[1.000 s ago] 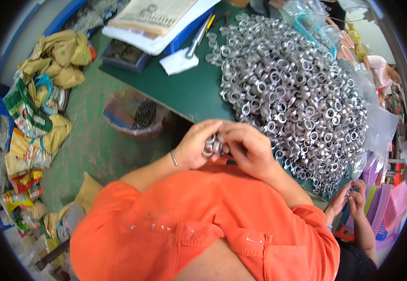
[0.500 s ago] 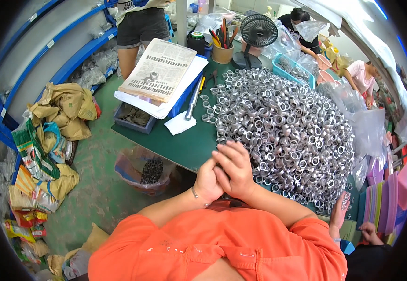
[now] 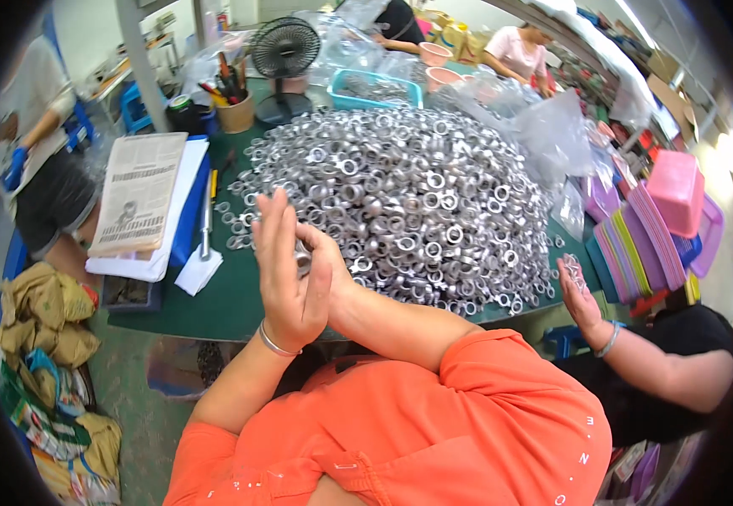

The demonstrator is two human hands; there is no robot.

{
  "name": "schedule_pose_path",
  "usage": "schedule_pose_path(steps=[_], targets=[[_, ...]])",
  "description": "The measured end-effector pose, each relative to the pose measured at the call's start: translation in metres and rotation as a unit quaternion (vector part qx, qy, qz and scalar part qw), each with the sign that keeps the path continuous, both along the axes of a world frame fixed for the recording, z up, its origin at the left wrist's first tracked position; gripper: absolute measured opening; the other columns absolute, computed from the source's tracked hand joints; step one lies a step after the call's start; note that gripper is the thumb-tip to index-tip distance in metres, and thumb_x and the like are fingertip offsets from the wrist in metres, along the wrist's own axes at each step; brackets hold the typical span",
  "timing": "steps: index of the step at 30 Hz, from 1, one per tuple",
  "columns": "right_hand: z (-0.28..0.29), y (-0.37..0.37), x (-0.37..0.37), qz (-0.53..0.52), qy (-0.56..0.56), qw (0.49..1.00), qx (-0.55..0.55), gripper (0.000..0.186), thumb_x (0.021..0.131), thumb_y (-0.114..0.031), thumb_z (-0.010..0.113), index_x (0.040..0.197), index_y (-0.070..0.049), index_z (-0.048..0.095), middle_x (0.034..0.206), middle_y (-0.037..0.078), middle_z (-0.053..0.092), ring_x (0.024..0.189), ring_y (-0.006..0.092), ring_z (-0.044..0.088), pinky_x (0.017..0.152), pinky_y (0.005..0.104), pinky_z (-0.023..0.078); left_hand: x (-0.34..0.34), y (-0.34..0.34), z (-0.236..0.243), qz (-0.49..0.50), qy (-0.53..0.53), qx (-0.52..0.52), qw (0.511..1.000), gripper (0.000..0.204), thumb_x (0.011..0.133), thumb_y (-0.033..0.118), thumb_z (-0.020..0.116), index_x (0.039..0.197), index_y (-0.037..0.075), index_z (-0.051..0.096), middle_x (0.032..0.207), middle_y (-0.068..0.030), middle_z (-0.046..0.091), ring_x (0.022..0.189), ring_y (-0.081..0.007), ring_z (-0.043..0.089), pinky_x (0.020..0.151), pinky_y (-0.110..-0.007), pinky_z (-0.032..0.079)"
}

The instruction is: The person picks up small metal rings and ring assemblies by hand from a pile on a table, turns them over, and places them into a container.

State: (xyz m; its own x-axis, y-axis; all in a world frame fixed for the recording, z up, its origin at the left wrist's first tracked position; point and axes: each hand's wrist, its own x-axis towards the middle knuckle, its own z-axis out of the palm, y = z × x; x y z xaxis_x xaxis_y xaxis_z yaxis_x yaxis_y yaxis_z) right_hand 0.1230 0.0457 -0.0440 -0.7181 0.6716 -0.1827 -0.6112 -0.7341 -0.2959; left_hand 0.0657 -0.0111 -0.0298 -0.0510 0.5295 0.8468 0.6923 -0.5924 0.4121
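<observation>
My left hand (image 3: 280, 274), with a bangle at its wrist, is raised at the near edge of the pile, its fingers stretched upward. My right hand (image 3: 332, 274) presses against it palm to palm; its fingers are partly hidden behind the left. Grey metal shows in the gap between the hands, and I cannot tell whether it is held or lies behind. Just beyond them a large heap of silvery metal rings (image 3: 417, 202) with small lugs covers much of the green table (image 3: 248, 312).
Left on the table are a newspaper (image 3: 139, 190), a blue tray (image 3: 189, 211), a pen (image 3: 207, 219) and a white paper (image 3: 198, 271). A fan (image 3: 284, 51) and tool pot (image 3: 236, 114) stand behind. At right, another person's hand (image 3: 581, 295) holds small rings near stacked coloured bins (image 3: 640, 244).
The view has swung right, so the heap sits further left and more of the right-hand neighbour shows. My hands went from loosely clasped to palms together with fingers straighter.
</observation>
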Motion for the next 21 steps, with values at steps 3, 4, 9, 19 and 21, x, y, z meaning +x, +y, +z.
schedule_pose_path(steps=[3, 4, 9, 19, 21], targets=[[0.019, 0.020, 0.018, -0.034, 0.107, 0.989, -0.098, 0.016, 0.080, -0.018, 0.053, 0.087, -0.003, 0.051, 0.092, 0.009, 0.054, 0.087, 0.0236, 0.053, 0.073, 0.0345, 0.049, 0.014, 0.002, -0.006, -0.051, -0.040, 0.132, 0.989, 0.044, 0.087, 0.017, 0.043, 0.124, -0.005, 0.034, 0.131, -0.0218, 0.031, 0.125, -0.0372, 0.028, 0.103, -0.045, 0.022], [0.029, 0.033, 0.032, -0.014, 0.174, 0.979, -0.103, 0.014, 0.079, -0.015, 0.053, 0.088, -0.004, 0.053, 0.090, 0.010, 0.055, 0.086, 0.0238, 0.054, 0.065, 0.0348, 0.051, 0.014, 0.002, -0.011, -0.046, -0.025, 0.156, 0.986, 0.042, 0.087, 0.016, 0.042, 0.123, -0.004, 0.035, 0.129, -0.0209, 0.033, 0.124, -0.0362, 0.030, 0.103, -0.046, 0.023], [0.098, 0.117, 0.122, -0.302, 0.082, 0.948, 0.061, 0.016, 0.080, -0.017, 0.049, 0.085, -0.002, 0.052, 0.085, 0.013, 0.056, 0.082, 0.0254, 0.057, 0.063, 0.0352, 0.052, -0.003, -0.012, -0.058, 0.003, -0.176, -0.044, 0.983, 0.028, 0.083, 0.006, 0.048, 0.109, -0.005, 0.047, 0.116, -0.0166, 0.044, 0.113, -0.0306, 0.043, 0.097, -0.038, 0.032], [0.104, 0.417, 0.278, -0.528, -0.084, 0.842, 0.071, 0.034, 0.084, -0.023, 0.042, 0.113, -0.007, 0.047, 0.111, 0.013, 0.050, 0.094, 0.0314, 0.053, 0.074, 0.0513, 0.045, 0.010, -0.020, -0.081, 0.008, -0.351, -0.175, 0.920, 0.021, 0.088, 0.002, 0.043, 0.108, -0.001, 0.049, 0.112, -0.0094, 0.046, 0.101, -0.0167, 0.048, 0.084, -0.028, 0.042], [0.094, 0.400, 0.278, -0.437, -0.240, 0.863, 0.075, 0.054, 0.087, -0.043, 0.031, 0.127, -0.007, 0.036, 0.127, 0.011, 0.041, 0.116, 0.0309, 0.039, 0.092, 0.0551, 0.030, 0.015, -0.023, -0.078, -0.005, -0.358, -0.172, 0.918, 0.020, 0.088, 0.002, 0.043, 0.107, -0.001, 0.049, 0.107, -0.0093, 0.049, 0.096, -0.0159, 0.051, 0.078, -0.027, 0.044]])
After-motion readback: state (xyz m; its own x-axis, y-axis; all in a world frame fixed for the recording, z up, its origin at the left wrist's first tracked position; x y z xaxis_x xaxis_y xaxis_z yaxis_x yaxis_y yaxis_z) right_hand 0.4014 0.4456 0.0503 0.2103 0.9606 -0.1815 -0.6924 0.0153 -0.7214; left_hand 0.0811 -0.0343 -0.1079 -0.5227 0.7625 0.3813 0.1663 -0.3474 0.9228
